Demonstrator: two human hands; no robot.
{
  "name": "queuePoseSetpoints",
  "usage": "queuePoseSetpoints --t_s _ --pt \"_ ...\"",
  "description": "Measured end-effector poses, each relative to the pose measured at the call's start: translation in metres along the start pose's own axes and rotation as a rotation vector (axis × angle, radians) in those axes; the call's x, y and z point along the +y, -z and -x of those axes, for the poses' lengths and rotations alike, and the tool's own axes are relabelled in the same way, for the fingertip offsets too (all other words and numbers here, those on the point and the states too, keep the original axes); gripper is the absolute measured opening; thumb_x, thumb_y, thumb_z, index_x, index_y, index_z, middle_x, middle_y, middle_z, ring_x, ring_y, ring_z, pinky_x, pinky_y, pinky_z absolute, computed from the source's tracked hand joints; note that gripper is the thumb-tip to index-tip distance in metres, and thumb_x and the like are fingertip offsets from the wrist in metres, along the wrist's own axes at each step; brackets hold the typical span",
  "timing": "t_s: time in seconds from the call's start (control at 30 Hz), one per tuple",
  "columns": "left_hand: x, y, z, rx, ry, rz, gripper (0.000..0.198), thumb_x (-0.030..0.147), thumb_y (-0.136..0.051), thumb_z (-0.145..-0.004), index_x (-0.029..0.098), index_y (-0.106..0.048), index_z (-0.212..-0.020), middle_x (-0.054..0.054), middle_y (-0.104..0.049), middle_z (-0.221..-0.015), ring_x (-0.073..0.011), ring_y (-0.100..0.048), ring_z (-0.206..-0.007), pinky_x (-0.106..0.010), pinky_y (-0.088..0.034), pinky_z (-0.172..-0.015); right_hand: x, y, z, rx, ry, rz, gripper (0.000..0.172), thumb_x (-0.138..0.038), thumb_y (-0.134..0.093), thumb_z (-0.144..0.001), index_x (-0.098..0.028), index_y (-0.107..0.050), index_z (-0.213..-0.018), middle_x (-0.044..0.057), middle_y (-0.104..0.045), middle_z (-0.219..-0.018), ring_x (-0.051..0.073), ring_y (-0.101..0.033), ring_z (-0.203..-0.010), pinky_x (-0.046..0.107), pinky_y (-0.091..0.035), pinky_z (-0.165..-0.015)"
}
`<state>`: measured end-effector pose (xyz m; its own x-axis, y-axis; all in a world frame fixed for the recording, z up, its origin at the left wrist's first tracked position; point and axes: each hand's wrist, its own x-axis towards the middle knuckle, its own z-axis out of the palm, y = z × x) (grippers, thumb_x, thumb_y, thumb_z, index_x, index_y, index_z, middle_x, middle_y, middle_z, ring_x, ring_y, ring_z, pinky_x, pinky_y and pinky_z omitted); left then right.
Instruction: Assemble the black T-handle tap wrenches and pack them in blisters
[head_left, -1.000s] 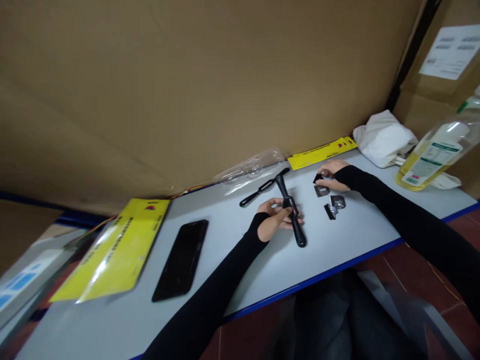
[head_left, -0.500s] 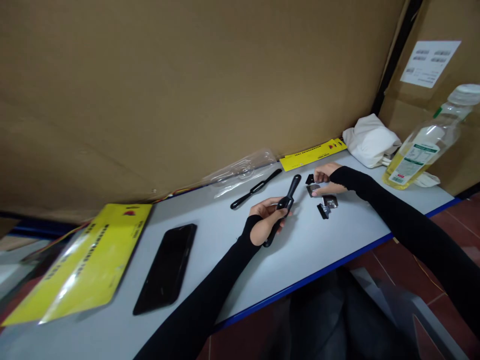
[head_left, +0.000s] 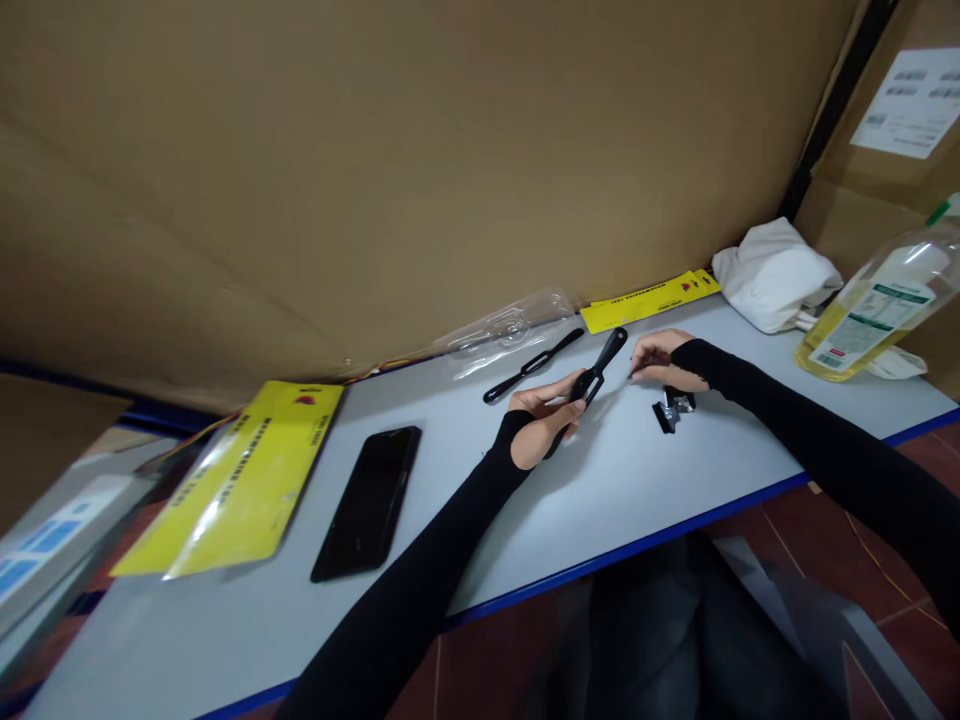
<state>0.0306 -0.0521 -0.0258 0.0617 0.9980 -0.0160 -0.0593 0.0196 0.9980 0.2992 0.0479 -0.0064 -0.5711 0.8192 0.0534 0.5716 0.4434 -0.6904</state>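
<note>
My left hand (head_left: 551, 415) is wrapped round the middle of a black spokeshave body (head_left: 613, 345), held tilted above the table. Between finger and thumb, my right hand (head_left: 656, 358) pinches a thin dark piece (head_left: 631, 376), seen almost edge-on; its kind is hard to make out. Just below that hand, a small black clip-shaped part (head_left: 664, 416) and a shiny metal part (head_left: 682, 398) lie on the table. A second black spokeshave body (head_left: 532, 364) rests behind my left hand.
Along the back lie a clear plastic blister shell (head_left: 510, 328) and yellow packaging cards (head_left: 645, 302). Another yellow card (head_left: 255, 480) and a black phone (head_left: 367, 500) are at left. A white cloth bundle (head_left: 776, 275) and a bottle of yellow liquid (head_left: 874, 305) stand at right.
My right hand has lifted off the table with a thin dark piece and moved nearer the spokeshave in my left hand. The view has shifted slightly.
</note>
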Motion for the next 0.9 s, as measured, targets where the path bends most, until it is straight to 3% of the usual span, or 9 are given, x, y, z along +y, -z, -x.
queuePoseSetpoints --t_s 0.1,0.17,0.23,0.33,0.4,0.47,0.6,0.73,0.9 --pt "0.004 0.005 -0.003 0.030 0.007 -0.074 0.042 0.029 -0.094 -0.065 0.014 -0.086 -0.104 -0.006 -0.073 -0.068 -0.0135 -0.059 -0.053 -0.027 -0.045 -0.047 -0.008 0.006 0.001 0.086 0.063 -0.013 0.024 -0.047 -0.078 -0.083 -0.024 -0.080 -0.091 0.007 -0.078 -0.116 0.026 -0.068 -0.105 0.038 -0.053 -0.088" --pt "0.007 0.005 -0.003 0.013 0.040 -0.099 0.039 0.029 -0.097 -0.060 0.013 -0.086 -0.094 -0.010 -0.078 -0.076 -0.0176 -0.067 -0.057 -0.027 -0.047 -0.046 -0.020 0.005 0.006 0.131 0.107 0.023 0.021 -0.045 -0.083 -0.081 -0.026 -0.081 -0.089 0.008 -0.070 -0.139 0.033 -0.058 -0.132 0.051 -0.046 -0.109" --pt "0.013 0.003 -0.001 -0.031 0.100 -0.117 0.039 0.027 -0.099 -0.056 0.011 -0.084 -0.089 -0.014 -0.080 -0.080 -0.0211 -0.071 -0.059 -0.027 -0.048 -0.044 -0.033 0.001 0.013 0.129 0.146 0.051 0.016 -0.040 -0.085 -0.079 -0.026 -0.081 -0.086 0.006 -0.064 -0.150 0.036 -0.047 -0.146 0.058 -0.037 -0.118" --pt "0.028 0.005 0.003 -0.108 0.176 -0.115 0.039 0.022 -0.099 -0.053 0.011 -0.082 -0.087 -0.015 -0.080 -0.081 -0.0244 -0.074 -0.060 -0.027 -0.050 -0.044 -0.050 -0.012 0.022 -0.029 0.156 -0.092 0.014 -0.036 -0.081 -0.083 -0.024 -0.076 -0.088 0.008 -0.077 -0.126 0.030 -0.065 -0.127 0.048 -0.051 -0.105" --pt "0.040 0.014 0.004 -0.207 0.197 -0.066 0.039 0.022 -0.098 -0.057 0.010 -0.082 -0.091 -0.016 -0.081 -0.087 -0.0269 -0.076 -0.064 -0.029 -0.054 -0.046 -0.056 -0.020 0.026 -0.165 0.120 -0.294 0.019 -0.039 -0.077 -0.086 -0.022 -0.070 -0.090 0.005 -0.080 -0.100 0.023 -0.076 -0.096 0.036 -0.059 -0.082" --pt "0.047 0.026 0.002 -0.286 0.174 0.046 0.043 0.030 -0.095 -0.066 0.009 -0.082 -0.102 -0.019 -0.082 -0.097 -0.0297 -0.079 -0.074 -0.034 -0.060 -0.056 -0.060 -0.028 0.026 -0.215 0.078 -0.508 0.030 -0.046 -0.077 -0.085 -0.021 -0.062 -0.091 0.002 -0.077 -0.083 0.018 -0.074 -0.072 0.028 -0.055 -0.061" --pt "0.029 0.032 -0.006 -0.201 -0.032 0.285 0.056 0.039 -0.091 -0.074 0.010 -0.076 -0.120 -0.021 -0.080 -0.115 -0.0299 -0.078 -0.099 -0.034 -0.062 -0.073 -0.071 -0.042 0.020 0.014 0.019 -0.825 0.054 -0.060 -0.086 -0.077 -0.022 -0.052 -0.096 0.000 -0.072 -0.070 0.014 -0.064 -0.050 0.024 -0.048 -0.044" --pt "-0.008 -0.006 -0.001 -0.126 -0.079 0.165 0.047 0.048 -0.085 -0.085 0.013 -0.076 -0.115 -0.015 -0.080 -0.106 -0.0229 -0.077 -0.089 -0.026 -0.058 -0.062 -0.080 -0.062 0.016 0.265 -0.033 -0.925 0.064 -0.066 -0.090 -0.068 -0.022 -0.052 -0.095 -0.002 -0.069 -0.066 0.012 -0.059 -0.046 0.024 -0.049 -0.044" --pt "-0.010 -0.037 0.011 -0.019 -0.097 0.182 0.055 0.063 -0.082 -0.082 0.012 -0.076 -0.100 -0.010 -0.078 -0.087 -0.0199 -0.074 -0.067 -0.030 -0.061 -0.055 -0.075 -0.078 0.018 0.230 -0.077 -0.829 0.056 -0.066 -0.086 -0.073 -0.021 -0.058 -0.090 -0.002 -0.067 -0.065 0.011 -0.055 -0.048 0.023 -0.044 -0.044"
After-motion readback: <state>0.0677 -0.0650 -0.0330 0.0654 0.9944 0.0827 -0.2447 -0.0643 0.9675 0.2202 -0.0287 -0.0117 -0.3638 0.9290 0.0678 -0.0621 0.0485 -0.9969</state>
